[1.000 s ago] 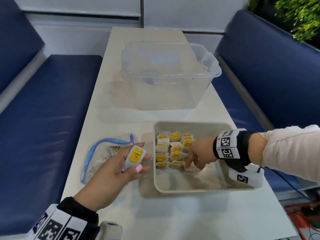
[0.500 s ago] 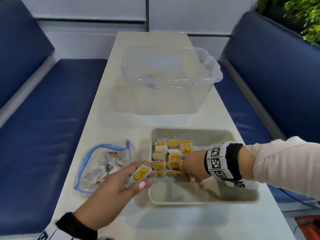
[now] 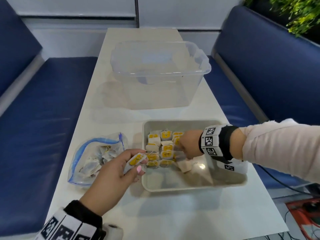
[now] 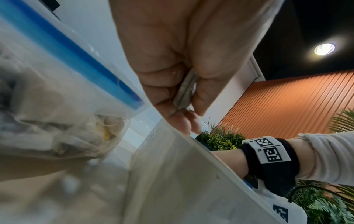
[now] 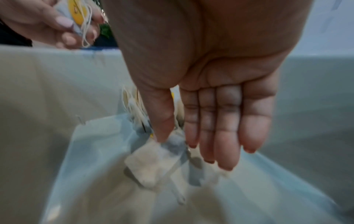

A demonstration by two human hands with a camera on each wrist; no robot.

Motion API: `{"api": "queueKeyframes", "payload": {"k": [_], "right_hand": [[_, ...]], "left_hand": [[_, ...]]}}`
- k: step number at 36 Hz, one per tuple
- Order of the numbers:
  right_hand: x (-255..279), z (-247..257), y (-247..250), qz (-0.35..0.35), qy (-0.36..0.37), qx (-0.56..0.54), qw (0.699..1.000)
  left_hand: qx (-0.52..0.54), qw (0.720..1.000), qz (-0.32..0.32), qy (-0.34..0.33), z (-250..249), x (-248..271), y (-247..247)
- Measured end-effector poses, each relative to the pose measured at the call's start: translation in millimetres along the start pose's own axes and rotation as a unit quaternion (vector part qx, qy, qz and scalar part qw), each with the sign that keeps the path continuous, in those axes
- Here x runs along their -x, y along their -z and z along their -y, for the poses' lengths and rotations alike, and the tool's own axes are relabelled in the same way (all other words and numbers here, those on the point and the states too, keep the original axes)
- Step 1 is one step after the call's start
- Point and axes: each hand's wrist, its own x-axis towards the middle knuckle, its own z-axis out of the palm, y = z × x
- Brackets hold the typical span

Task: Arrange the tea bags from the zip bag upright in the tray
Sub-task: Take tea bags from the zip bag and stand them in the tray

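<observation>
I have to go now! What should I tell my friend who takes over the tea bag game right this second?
Left hand: pinching one yellow-tagged tea bag by the tray's left rim, not yet placed.
Right hand: fingers straight, inside the tray at the right end of the rows; a loose bag lies tipped over below it.
Done: several rows stand in the tray's far left part.
Left: stand up the loose bag, add the held one, then empty the zip bag, which holds more.

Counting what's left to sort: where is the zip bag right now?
In the head view, the clear blue-sealed zip bag lies on the white table, left of the grey tray, beside the left hand.
</observation>
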Motion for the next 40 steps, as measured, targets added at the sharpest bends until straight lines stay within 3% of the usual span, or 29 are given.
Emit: {"api": "queueKeyframes", "payload": {"k": [6,18,25,31,35,40], "right_hand": [[-3.1,10.7,-8.3,0.018,-0.054,-0.018,0.998],[-11.4,11.2,-13.3,0.044,-0.047,0.002,0.998],[-8.6,12.6,-8.7,0.073,-0.07,-0.05,0.994],[6.5,3.7,6.5,0.07,-0.062,-0.161,0.983],[30.2,-7.7,23.2,0.006,-0.027,-0.338,0.941],[57.2,-13.0,32.0,-0.045,0.058,-0.557,0.827]], "left_hand": [[-0.007,1.0,0.012,0.005,6.2,-1.2,-7.0],[0.017,0.999,0.027,0.005,9.3,1.7,-6.1],[0.007,0.999,0.033,-0.006,5.1,0.9,-5.7],[0.001,0.999,-0.01,-0.048,-12.9,-5.4,-2.2],[-0.059,0.994,-0.034,-0.082,-28.9,-11.5,-3.0],[-0.039,0.992,-0.052,-0.106,-46.0,-18.4,-16.9]]}}
